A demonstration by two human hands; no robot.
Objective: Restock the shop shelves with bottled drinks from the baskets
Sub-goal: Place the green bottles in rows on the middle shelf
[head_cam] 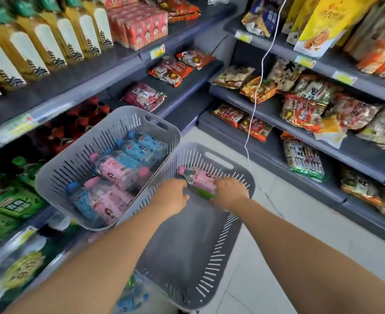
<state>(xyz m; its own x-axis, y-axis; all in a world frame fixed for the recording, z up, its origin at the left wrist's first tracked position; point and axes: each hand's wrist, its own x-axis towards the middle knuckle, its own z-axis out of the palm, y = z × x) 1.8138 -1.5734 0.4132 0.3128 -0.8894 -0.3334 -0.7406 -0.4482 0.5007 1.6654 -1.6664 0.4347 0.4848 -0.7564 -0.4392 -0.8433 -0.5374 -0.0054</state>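
Note:
Two grey slotted baskets sit before me. The left basket is tilted against the shelving and holds several pink- and blue-labelled bottles. In the right basket, at its far end, lie a pink-labelled bottle and a green item under it. My right hand grips the base end of the pink-labelled bottle. My left hand is just left of it with curled fingers near the bottle's neck side. Whether that hand holds anything is hidden.
The left shelving carries tall tea bottles above and green drink packs below. Snack bags fill the right shelving. A white cord hangs down to the tiled floor. More blue-capped bottles lie low at the front.

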